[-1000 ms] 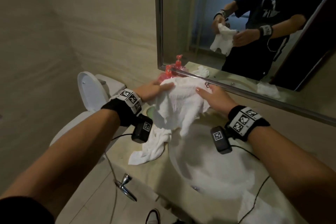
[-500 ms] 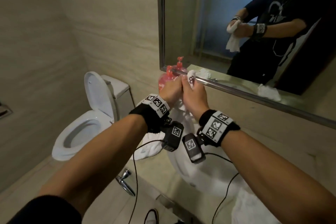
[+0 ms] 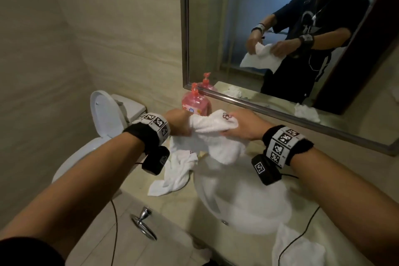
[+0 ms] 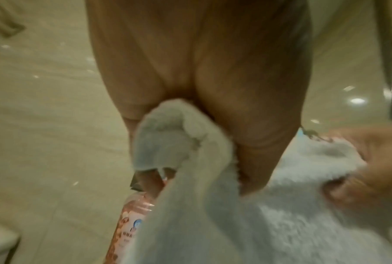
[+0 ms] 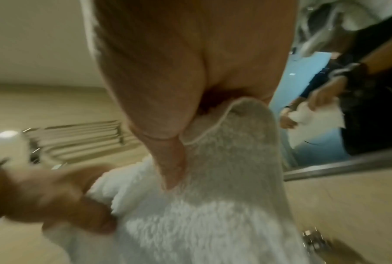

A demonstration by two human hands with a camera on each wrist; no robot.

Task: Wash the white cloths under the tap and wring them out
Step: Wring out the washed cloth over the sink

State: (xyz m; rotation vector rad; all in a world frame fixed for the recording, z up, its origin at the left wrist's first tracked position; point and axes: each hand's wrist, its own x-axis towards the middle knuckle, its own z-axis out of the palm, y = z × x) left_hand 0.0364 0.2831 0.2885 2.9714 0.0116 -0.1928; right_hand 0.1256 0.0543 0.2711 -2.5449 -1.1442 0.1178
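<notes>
Your hands have drawn apart since half a second ago, when they were pressed together up by the mirror (image 3: 280, 28); now the towel (image 3: 216, 134) stretches between them above the back of the sink (image 3: 248, 205). Your left hand (image 3: 178, 124) is clenched round one bunched end, and your right hand (image 3: 244, 127) curls over the other, thumb pinching the hem. You look to be mid-wring on this one, though I can't see any water running or dripping. Another towel (image 3: 174, 173) lies crumpled on the counter (image 3: 138, 207) left of the sink, just under your left wrist, and a third (image 3: 298, 250) sits at the near right edge. I can't tell whether those two are washed yet, so count them as possibly left to do
</notes>
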